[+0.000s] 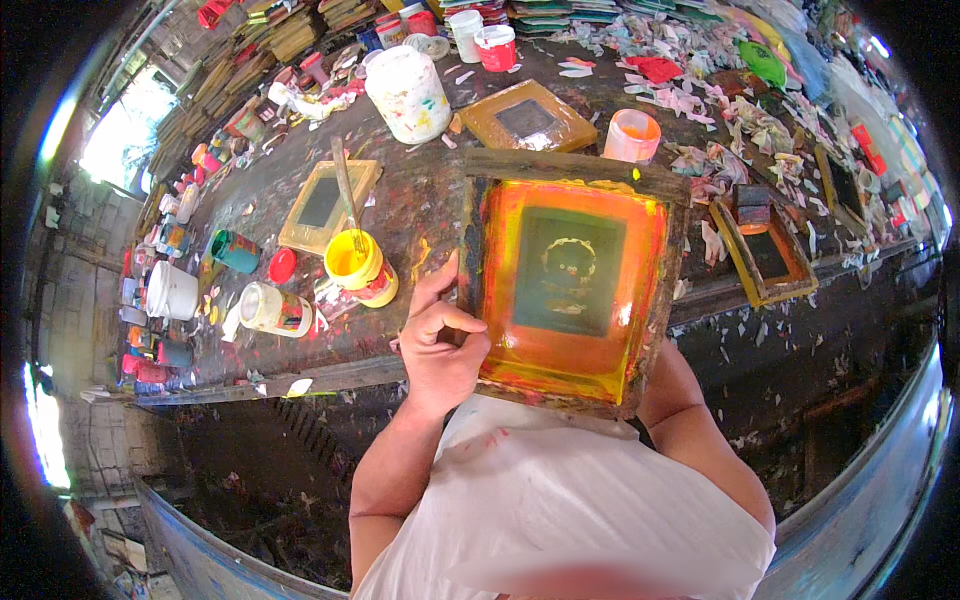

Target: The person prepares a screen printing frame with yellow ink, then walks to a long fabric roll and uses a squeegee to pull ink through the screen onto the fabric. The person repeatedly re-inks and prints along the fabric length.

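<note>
A wooden silk-screen frame (575, 398) is held up, tilted, in front of my body at the table's edge. Its mesh is stained orange and yellow around a dark green rectangle bearing a small pale design. My left hand (445, 350) grips the frame's left side, with the thumb on the front and some fingers behind. My right forearm reaches up behind the frame's lower right side; the right hand itself is hidden there. Left of the frame stands an open tub of yellow paint (375, 285) with a wooden stick (345, 185) in it.
Other screen frames lie on the dark table: one at left (357, 177), one at the back (567, 128), one at right (785, 290). Around them stand a white bucket (408, 95), an orange paint tub (632, 137), a fallen green jar (234, 251) and a fallen whitish jar (274, 309). Crumpled rags (760, 130) cover the far right.
</note>
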Demonstrator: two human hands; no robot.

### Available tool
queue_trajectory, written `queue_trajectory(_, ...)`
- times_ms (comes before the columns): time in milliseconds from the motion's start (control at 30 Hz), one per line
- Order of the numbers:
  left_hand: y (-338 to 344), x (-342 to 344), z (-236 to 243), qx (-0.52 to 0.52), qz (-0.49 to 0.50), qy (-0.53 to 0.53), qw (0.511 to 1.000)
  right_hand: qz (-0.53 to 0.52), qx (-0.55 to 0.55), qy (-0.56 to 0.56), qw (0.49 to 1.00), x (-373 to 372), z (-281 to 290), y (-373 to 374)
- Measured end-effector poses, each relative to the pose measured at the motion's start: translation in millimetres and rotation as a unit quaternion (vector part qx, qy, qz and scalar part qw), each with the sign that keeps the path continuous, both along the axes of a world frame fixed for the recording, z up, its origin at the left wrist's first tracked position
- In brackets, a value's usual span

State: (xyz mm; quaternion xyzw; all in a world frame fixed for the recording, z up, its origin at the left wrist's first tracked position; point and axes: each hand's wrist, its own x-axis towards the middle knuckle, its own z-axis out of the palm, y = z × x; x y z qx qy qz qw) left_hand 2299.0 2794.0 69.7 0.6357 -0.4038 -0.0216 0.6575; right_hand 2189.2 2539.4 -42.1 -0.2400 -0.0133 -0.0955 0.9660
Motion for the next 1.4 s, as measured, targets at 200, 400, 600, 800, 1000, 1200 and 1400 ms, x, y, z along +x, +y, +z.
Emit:
queue_trajectory(200,-0.3,-1.4,-1.8,-0.003,0.009,-0.008,1.000,0.013,0.008,0.000,1.000,-1.2,3.0,-10.0)
queue_trajectory(400,-0.4,4.4,0.7,0.027,0.040,-0.052,0.997,0.022,0.020,0.009,1.000,2.0,-0.9,16.1)
queue_trajectory(600,3.0,8.6,-1.4,0.005,0.036,-0.029,0.999,0.023,0.010,-0.003,1.000,6.6,2.0,13.1)
queue_trajectory(800,-2.4,1.5,-5.8,0.000,0.021,0.014,1.000,0.029,0.015,0.027,0.999,-12.6,-2.0,29.7)
queue_trajectory(1000,-15.1,-18.3,-17.7,-0.034,-0.031,0.059,0.997,0.016,-0.016,0.048,0.999,-31.6,-10.3,-7.2)
queue_trajectory(1200,-10.8,-9.0,-51.1,-0.006,0.030,0.135,0.990,0.001,-0.038,0.090,0.995,-38.0,-38.0,-14.2)
queue_trajectory(1400,-9.6,0.8,-92.6,-0.096,0.072,0.230,0.966,-0.289,-0.380,0.256,0.840,-76.0,-36.9,-144.3)
